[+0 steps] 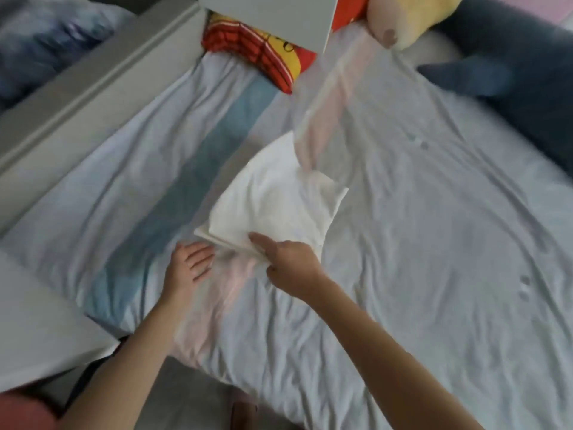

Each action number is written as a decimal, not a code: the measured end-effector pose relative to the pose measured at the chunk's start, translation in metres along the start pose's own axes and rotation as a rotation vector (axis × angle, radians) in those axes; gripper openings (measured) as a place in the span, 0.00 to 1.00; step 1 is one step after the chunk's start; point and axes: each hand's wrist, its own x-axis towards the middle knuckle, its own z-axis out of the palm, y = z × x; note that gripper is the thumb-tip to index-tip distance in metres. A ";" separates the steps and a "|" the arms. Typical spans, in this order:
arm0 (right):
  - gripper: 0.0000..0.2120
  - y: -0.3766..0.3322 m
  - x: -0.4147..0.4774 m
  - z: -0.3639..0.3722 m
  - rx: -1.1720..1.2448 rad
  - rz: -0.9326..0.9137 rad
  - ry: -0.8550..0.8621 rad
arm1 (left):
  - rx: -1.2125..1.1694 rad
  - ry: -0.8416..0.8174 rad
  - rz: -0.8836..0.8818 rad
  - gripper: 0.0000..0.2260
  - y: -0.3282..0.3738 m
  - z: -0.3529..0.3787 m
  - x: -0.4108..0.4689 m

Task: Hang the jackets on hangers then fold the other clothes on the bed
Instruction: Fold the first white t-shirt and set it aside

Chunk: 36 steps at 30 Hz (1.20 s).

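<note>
Both forearms stretched over the bed sheet [434, 243]; the right hand [290, 263] pinched the near corner of a folded white garment [273, 206], which spread just beyond its knuckles, while the left hand [189, 263] rested flat and empty just beside it. A neat fold probably called for keeping the layered edges aligned and smoothing with that free palm.

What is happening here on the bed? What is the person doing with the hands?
A person leans over the bed and works on a white cloth, which looks partly folded; which garment it is cannot be told. The right hand grips its near edge. The left hand rests on the sheet beside it, fingers straight. A red and yellow pillow and a dark blue cushion lie at the far end. No jackets or hangers are in view.
</note>
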 end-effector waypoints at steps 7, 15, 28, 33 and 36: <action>0.19 -0.001 -0.031 0.146 0.411 0.285 0.187 | 0.083 0.166 0.055 0.13 -0.063 -0.044 0.024; 0.20 0.066 -0.007 0.138 1.367 0.935 0.247 | 0.284 0.248 0.165 0.15 -0.050 -0.020 0.053; 0.09 0.055 -0.006 0.161 1.289 0.851 0.247 | 0.616 0.020 0.154 0.28 -0.031 -0.034 0.045; 0.10 0.058 -0.007 0.161 1.341 0.832 0.225 | 0.686 -0.067 0.285 0.20 -0.020 -0.023 0.042; 0.10 0.059 -0.007 0.160 1.366 0.824 0.206 | 0.580 -0.181 0.283 0.24 -0.017 -0.021 0.041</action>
